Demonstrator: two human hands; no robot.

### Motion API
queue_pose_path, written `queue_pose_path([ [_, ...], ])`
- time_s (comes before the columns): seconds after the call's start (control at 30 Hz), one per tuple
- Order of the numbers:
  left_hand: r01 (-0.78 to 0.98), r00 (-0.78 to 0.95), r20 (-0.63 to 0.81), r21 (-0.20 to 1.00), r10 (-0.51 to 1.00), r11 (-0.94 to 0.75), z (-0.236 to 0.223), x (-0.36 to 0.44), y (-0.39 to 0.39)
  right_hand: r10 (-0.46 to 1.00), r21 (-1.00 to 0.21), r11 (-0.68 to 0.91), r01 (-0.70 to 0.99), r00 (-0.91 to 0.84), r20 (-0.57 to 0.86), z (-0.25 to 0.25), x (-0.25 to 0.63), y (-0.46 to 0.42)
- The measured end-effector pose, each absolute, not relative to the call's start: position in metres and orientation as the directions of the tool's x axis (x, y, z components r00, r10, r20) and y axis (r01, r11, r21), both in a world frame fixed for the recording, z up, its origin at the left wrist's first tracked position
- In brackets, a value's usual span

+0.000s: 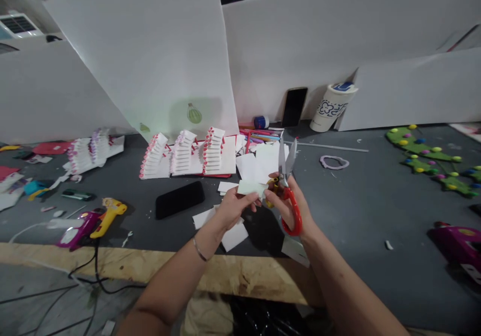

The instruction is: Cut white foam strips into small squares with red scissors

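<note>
My left hand [232,209] pinches a small pale greenish-white piece of paper [248,188] between thumb and fingers. From the other side, my right hand [300,203] touches the paper's right edge with its fingertips. Red-handled scissors [298,222] hang around that same hand, blades apart and pointing up, away from the paper. Cut white paper pieces [235,237] lie on the table below my left hand. Behind the hands rest more white sheets [267,159]. A yellow object, partly hidden, shows by my right fingers.
A black phone [180,200] lies left of my hands; another phone [295,106] leans on the white board beside a paper cup [332,108]. Rows of white rolled pieces with red tips [213,150] stand behind. Glue guns [108,217] with cords lie left. Green decorations [421,143] are right.
</note>
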State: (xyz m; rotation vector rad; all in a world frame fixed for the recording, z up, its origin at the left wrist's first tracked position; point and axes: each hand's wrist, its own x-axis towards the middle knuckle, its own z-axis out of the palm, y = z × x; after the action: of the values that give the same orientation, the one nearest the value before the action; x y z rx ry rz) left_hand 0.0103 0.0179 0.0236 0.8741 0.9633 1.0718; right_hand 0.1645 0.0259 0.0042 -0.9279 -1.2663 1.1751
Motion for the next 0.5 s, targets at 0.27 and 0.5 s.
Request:
queue_pose_path([
  [0.27,-0.495,0.000,-0.240,0.843,0.971,0.208,0.027,0.011,0.019,0.950,-0.896,0.300,0.327,-0.181,0.253,0.016,0.174,0.017],
  [0.5,-0.695,0.017,-0.312,0.679,0.950,0.235,0.033,0.009,0.019,0.860,-0.671,0.508,0.540,-0.354,0.367,0.011,0.171,0.016],
])
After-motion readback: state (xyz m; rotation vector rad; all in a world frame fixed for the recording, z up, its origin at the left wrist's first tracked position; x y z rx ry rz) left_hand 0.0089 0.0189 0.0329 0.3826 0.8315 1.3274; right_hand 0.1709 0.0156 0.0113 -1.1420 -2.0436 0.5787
